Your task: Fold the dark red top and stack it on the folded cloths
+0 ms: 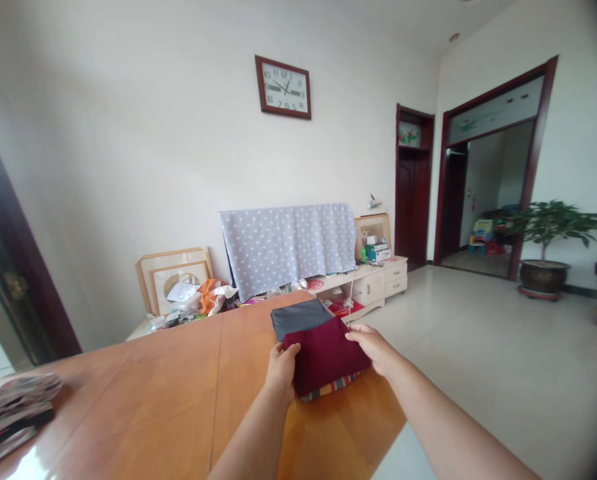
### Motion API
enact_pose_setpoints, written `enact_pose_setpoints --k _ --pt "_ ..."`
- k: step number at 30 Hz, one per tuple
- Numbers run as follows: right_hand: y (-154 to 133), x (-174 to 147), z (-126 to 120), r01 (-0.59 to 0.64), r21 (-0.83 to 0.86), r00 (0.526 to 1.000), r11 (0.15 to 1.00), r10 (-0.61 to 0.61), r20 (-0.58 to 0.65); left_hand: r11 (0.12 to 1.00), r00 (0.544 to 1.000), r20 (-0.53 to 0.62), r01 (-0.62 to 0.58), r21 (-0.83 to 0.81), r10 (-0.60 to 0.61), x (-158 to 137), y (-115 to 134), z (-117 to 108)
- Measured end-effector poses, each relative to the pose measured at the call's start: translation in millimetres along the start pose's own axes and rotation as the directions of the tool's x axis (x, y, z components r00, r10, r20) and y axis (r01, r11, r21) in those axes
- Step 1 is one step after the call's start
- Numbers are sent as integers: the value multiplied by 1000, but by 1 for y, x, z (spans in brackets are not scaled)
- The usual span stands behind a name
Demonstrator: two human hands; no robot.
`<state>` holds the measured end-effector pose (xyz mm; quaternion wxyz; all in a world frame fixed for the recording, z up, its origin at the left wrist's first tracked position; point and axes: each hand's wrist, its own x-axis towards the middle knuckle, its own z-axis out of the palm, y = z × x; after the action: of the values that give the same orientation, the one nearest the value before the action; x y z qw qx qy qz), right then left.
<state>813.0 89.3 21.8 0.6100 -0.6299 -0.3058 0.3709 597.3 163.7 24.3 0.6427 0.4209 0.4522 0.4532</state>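
A folded maroon cloth (327,355) is held between my two hands above the wooden table's front right part. My left hand (282,367) grips its left side, thumb on top and fingers underneath. At the upper right corner, my right hand (371,343) pinches the cloth between thumb and fingers. Under the maroon cloth, a striped colourful cloth (332,387) shows along the lower edge; whether it is a separate piece I cannot tell. Just behind lies a folded dark grey cloth (298,316), partly covered by the maroon one.
The wooden table (143,400) spreads to the left, with a patterned crumpled cloth (13,413) at its left edge. Past the table stands a low white cabinet (376,287) beside a dotted cover (291,247). Framed pictures (178,280) lean on the wall; a potted plant (546,267) stands right.
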Motion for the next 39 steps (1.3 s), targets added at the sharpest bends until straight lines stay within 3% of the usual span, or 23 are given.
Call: enact_pose_setpoints --k 11,18,22,25,28,30,32,34,39 --pt "6 13 -2 33 -67 998 997 -36 -43 996 995 -56 -78 50 81 12 -16 3" --pt "9 15 -1 113 -200 988 973 -132 -86 953 977 -111 -145 266 180 15 -22 -3" --pt "4 9 -2 204 -342 945 917 -275 -175 874 934 -159 -225 431 319 11 -15 -13" --pt "-9 0 5 311 -460 894 832 -421 -157 710 852 -42 -407 575 522 3 -2 -14" --pt "-21 -8 22 450 -528 842 720 -539 -17 351 700 286 -616 705 654 -7 9 -6" --pt "-22 -10 33 534 -564 807 630 -578 120 151 645 476 -674 723 598 -11 11 1" --pt "-17 -8 39 581 -623 792 524 -541 284 12 641 590 -683 730 491 -13 10 6" --pt "-10 -4 40 592 -670 796 448 -456 399 -82 668 637 -663 744 385 -13 5 8" --pt "3 8 31 567 -688 822 452 -357 443 -141 736 606 -594 792 302 -12 -7 5"
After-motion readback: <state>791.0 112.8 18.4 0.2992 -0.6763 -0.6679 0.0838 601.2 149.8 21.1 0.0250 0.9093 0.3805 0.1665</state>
